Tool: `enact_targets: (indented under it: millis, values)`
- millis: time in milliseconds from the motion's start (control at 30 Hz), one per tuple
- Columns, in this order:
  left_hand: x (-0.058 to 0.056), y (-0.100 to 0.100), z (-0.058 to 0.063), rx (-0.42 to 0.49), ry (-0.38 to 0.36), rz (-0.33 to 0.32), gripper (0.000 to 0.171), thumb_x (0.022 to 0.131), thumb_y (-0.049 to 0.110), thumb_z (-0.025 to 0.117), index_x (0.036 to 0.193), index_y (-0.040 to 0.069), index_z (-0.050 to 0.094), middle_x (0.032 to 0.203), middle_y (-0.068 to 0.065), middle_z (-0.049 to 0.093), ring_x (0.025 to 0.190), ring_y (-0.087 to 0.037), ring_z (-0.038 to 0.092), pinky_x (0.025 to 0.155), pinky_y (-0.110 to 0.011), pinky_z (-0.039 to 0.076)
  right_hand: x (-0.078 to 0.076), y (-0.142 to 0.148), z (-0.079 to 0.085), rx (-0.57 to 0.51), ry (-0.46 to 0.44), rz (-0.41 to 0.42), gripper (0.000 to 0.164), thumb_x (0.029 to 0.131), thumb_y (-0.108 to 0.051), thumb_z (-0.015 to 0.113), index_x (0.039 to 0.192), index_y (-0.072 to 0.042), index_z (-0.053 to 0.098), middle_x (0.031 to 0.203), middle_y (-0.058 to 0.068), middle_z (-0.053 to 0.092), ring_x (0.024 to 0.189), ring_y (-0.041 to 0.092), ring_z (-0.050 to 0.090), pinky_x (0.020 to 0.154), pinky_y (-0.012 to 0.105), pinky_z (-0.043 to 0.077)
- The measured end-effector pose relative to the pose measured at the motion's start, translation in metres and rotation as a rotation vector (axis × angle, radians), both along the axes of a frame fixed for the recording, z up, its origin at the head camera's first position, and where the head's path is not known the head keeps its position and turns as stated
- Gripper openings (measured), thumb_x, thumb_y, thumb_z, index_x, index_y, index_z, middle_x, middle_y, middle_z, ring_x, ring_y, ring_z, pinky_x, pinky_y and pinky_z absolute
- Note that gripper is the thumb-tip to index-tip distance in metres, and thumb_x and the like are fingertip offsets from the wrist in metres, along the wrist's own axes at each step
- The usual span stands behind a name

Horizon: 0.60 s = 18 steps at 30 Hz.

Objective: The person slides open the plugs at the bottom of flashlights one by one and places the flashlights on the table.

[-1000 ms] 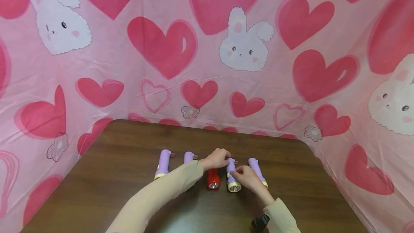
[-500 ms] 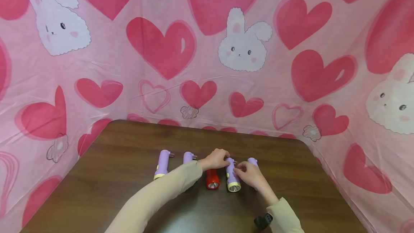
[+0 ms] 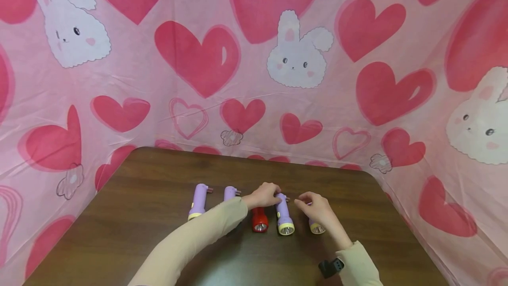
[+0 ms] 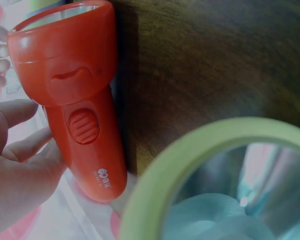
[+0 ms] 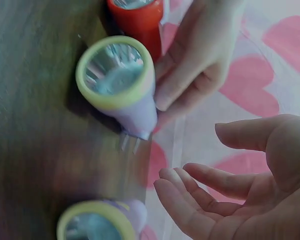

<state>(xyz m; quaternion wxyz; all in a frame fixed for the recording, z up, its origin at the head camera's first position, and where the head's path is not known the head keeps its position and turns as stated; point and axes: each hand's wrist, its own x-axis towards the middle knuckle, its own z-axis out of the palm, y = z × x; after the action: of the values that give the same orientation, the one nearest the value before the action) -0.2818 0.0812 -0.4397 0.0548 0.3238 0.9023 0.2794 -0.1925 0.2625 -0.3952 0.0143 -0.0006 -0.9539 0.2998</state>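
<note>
Several small flashlights lie in a row on the table. My left hand (image 3: pixel 263 195) reaches across a red flashlight (image 3: pixel 259 222), its fingertips at the tail of a purple flashlight (image 3: pixel 283 215) with a yellow rim. In the right wrist view, those fingers bend against the tail of this purple flashlight (image 5: pixel 135 115), beside its metal prongs. My right hand (image 3: pixel 317 208) hovers over the rightmost purple flashlight (image 3: pixel 316 227) and hides most of it. In the right wrist view, the right hand (image 5: pixel 245 180) has spread, relaxed fingers with nothing between them.
Two more purple flashlights, one at far left (image 3: pixel 199 202) and one beside it (image 3: pixel 230 193), lie partly hidden by my left sleeve (image 3: pixel 198 237). The wooden table (image 3: pixel 166 171) meets a pink heart-and-bunny cloth (image 3: pixel 190 65) behind it. A black device (image 3: pixel 330 268) sits at my right cuff.
My right hand has left the purple flashlight that my left hand touches and moved right, over the rightmost one. My left hand has stayed in place.
</note>
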Motion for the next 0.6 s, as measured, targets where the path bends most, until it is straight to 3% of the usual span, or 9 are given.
enact_targets:
  millis: [367, 600]
  values:
    - [0.000, -0.002, -0.001, 0.007, 0.021, -0.017, 0.027, 0.089, 0.015, 0.071, 0.111, -0.001, 0.072, 0.108, -0.012, 0.075, 0.093, -0.020, 0.068, 0.082, -0.028, 0.057, 0.004, 0.018, 0.007, 0.034, -0.028, -0.040, 0.036, 0.096, -0.029, 0.061, 0.115, 0.001, 0.067, 0.111, 0.019, 0.070, 0.105, 0.035, 0.065, 0.090, 0.051, 0.053]
    - [0.000, -0.002, -0.002, 0.012, 0.018, -0.002, 0.027, 0.089, 0.016, 0.071, 0.111, 0.001, 0.073, 0.106, -0.010, 0.075, 0.090, -0.018, 0.067, 0.078, -0.025, 0.055, 0.006, 0.032, 0.005, 0.049, 0.003, -0.073, 0.031, 0.094, -0.028, 0.065, 0.109, 0.000, 0.069, 0.106, 0.018, 0.072, 0.099, 0.030, 0.066, 0.084, 0.045, 0.054]
